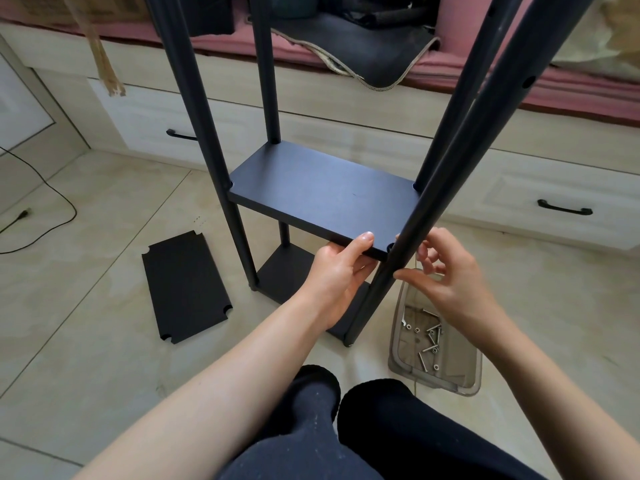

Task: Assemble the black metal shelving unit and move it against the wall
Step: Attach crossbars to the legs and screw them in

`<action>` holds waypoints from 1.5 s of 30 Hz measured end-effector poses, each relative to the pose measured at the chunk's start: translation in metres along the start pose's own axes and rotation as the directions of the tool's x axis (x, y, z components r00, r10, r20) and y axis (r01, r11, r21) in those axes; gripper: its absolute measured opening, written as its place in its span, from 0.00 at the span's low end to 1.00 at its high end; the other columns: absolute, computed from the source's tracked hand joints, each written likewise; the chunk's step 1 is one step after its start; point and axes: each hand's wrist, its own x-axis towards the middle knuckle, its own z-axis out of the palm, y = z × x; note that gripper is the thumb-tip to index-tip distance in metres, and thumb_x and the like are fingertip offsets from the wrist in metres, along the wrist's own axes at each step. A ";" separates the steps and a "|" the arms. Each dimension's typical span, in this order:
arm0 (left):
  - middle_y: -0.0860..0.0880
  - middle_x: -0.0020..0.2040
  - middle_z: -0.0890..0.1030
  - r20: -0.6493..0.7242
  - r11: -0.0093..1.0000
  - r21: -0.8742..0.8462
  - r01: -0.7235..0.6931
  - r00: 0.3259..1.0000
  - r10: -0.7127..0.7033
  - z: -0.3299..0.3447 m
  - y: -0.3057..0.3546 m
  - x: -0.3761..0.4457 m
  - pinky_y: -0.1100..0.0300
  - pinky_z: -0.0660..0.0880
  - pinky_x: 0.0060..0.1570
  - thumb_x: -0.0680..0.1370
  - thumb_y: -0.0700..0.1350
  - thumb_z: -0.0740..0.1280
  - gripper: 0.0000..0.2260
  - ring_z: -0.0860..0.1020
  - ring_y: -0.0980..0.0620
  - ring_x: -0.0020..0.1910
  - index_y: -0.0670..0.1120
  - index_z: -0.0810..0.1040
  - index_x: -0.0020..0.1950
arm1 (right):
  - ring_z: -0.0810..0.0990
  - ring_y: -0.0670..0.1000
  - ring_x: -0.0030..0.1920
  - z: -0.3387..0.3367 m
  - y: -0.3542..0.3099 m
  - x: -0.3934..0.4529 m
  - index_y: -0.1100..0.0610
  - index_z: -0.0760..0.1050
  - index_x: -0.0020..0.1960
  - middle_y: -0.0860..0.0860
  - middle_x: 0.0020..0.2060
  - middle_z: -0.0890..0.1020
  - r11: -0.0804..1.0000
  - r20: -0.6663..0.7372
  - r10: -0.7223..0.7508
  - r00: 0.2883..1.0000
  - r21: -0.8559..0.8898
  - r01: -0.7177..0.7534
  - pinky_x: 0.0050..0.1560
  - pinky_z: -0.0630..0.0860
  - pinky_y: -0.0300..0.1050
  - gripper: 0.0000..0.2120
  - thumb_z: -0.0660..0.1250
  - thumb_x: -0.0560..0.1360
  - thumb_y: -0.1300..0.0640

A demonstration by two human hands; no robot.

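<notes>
The black shelving unit stands upright on the tile floor, with a bottom board and a middle shelf board between its round black poles. My left hand grips the near edge of the middle board, thumb on top and fingers underneath. My right hand is curled at the near right pole beside the board's corner notch, fingertips close together. Whether it pinches a small part I cannot tell. A spare black shelf board lies flat on the floor to the left.
A clear plastic tray with several screws and nuts sits on the floor at the right, behind my right hand. Pale drawers with black handles run along the back under a pink cushion. A black cable trails at left. My knees are below.
</notes>
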 end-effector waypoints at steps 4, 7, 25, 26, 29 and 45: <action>0.41 0.54 0.81 -0.007 1.000 0.004 0.004 1.000 -0.004 0.000 0.000 -0.001 0.55 0.79 0.61 0.82 0.43 0.66 0.10 0.82 0.43 0.59 0.39 0.77 0.61 | 0.69 0.45 0.38 0.000 0.004 0.001 0.47 0.77 0.58 0.49 0.41 0.71 1.000 -0.011 0.002 1.000 -0.015 -0.002 0.40 0.70 0.32 0.21 0.76 0.71 0.64; 0.40 0.54 0.81 -0.022 1.000 0.019 0.005 1.000 -0.005 0.000 -0.001 -0.001 0.56 0.79 0.60 0.82 0.43 0.66 0.08 0.82 0.42 0.60 0.41 0.77 0.59 | 0.69 0.45 0.37 0.001 0.006 0.003 0.45 0.76 0.59 0.47 0.40 0.70 1.000 -0.013 0.009 1.000 -0.007 -0.009 0.40 0.70 0.32 0.22 0.76 0.71 0.63; 0.49 0.45 0.87 -0.042 0.998 0.051 -0.034 0.998 0.036 0.005 -0.001 -0.004 0.64 0.81 0.47 0.82 0.41 0.66 0.03 0.86 0.50 0.49 0.44 0.79 0.54 | 0.74 0.47 0.43 0.002 0.004 0.003 0.29 0.69 0.56 0.41 0.45 0.71 0.996 0.015 0.014 1.000 -0.093 -0.013 0.46 0.75 0.40 0.27 0.74 0.73 0.59; 0.49 0.45 0.87 -0.047 0.998 0.054 -0.028 0.998 0.031 0.004 0.000 -0.004 0.63 0.81 0.48 0.82 0.42 0.66 0.03 0.86 0.49 0.50 0.43 0.79 0.54 | 0.74 0.46 0.45 0.003 0.004 0.003 0.29 0.68 0.56 0.40 0.46 0.71 0.995 0.018 0.021 1.000 -0.098 -0.020 0.47 0.76 0.41 0.26 0.74 0.73 0.58; 0.46 0.47 0.86 -0.054 0.999 0.044 -0.009 0.998 0.011 0.000 0.000 -0.003 0.58 0.81 0.53 0.81 0.42 0.67 0.04 0.85 0.46 0.52 0.42 0.79 0.54 | 0.75 0.41 0.55 0.006 0.004 0.001 0.28 0.65 0.58 0.38 0.57 0.71 0.993 0.040 0.116 0.992 -0.031 -0.115 0.55 0.78 0.48 0.27 0.73 0.74 0.56; 0.45 0.59 0.81 -0.356 0.958 -0.207 -0.199 0.927 0.116 -0.040 0.051 0.015 0.48 0.83 0.38 0.82 0.39 0.67 0.16 0.86 0.44 0.45 0.44 0.69 0.69 | 0.83 0.41 0.49 -0.005 -0.002 0.011 0.29 0.79 0.54 0.42 0.48 0.85 0.959 0.193 0.178 0.965 0.186 -0.214 0.52 0.75 0.30 0.26 0.72 0.75 0.63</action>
